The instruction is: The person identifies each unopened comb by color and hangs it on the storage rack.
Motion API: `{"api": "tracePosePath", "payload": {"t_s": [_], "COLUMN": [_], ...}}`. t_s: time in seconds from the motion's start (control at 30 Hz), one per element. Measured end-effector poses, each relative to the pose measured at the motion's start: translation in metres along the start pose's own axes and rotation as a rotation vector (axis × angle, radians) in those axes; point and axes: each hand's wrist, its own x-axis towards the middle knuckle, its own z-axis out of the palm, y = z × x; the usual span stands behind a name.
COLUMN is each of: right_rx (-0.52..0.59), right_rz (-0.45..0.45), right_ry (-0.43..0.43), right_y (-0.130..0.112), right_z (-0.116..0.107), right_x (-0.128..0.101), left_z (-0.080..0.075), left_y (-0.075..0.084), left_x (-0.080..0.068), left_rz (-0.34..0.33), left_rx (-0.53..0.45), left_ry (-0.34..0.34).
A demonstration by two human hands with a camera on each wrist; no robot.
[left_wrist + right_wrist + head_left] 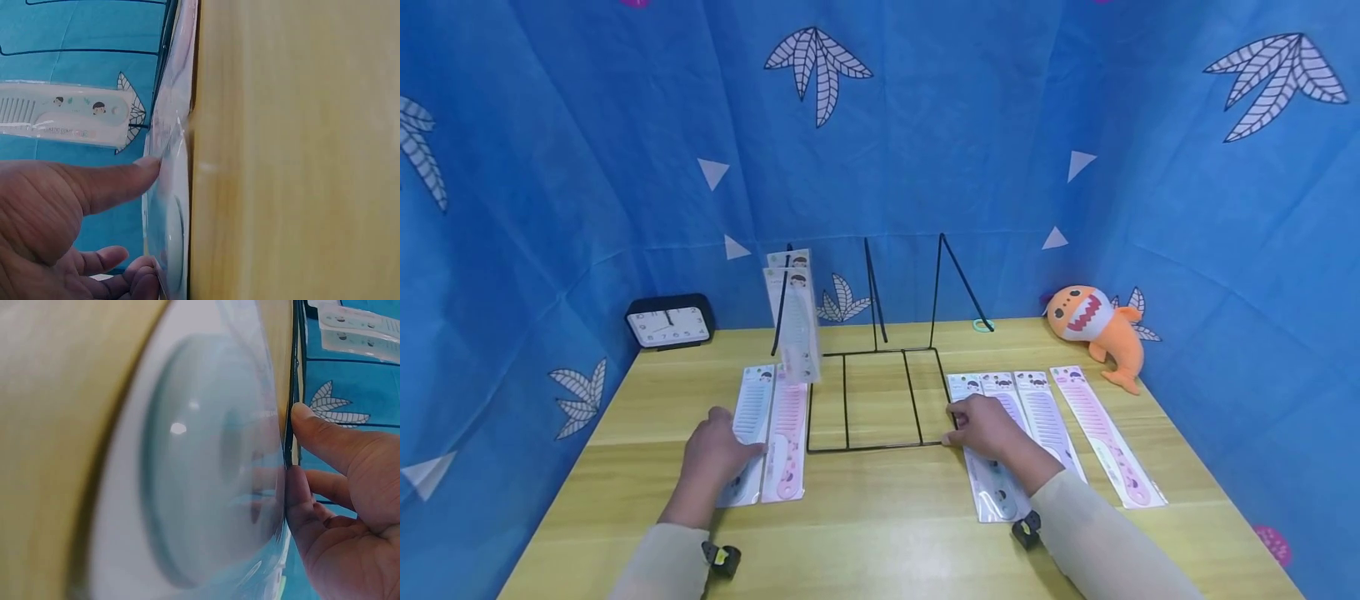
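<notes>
Pale-blue packaged comb [992, 467] flat under right hand [988, 429], beside wire rack [872, 400].

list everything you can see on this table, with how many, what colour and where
Packaged combs, left: two, pale blue and pink, flat under the left hand.
Packaged combs, right: four, blue, white and pink, flat in a row.
Packaged combs, standing: two, pale, in the rack's left slot.
Wire rack: one, black, table centre.
Clock: one, black, back left.
Shark plush: one, orange, back right.
Table: one, yellow wood.
Left hand: on the left combs.
Right hand: on the right combs, by the rack.
</notes>
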Motion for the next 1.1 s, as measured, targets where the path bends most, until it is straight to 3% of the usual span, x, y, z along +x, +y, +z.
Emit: {"api": "tracePosePath", "payload": {"t_s": [0.43, 0.83, 1.1], "right_rx": [-0.009, 0.016, 0.018], "right_rz": [-0.012, 0.008, 0.002], "right_ry": [0.003, -0.005, -0.008], "right_y": [0.002, -0.001, 0.0], "right_z": [-0.001, -0.001, 0.0], "right_x": [0.001, -0.001, -0.001], "left_z": [-0.008, -0.017, -0.026], "left_y": [-0.004, 0.002, -0.003], "left_x": [0.004, 0.01, 0.009], "left_rz": [-0.051, -0.107, -0.063], "left_rx": [0.038, 0.044, 0.021], "left_ry": [0.002, -0.091, -0.113]}}
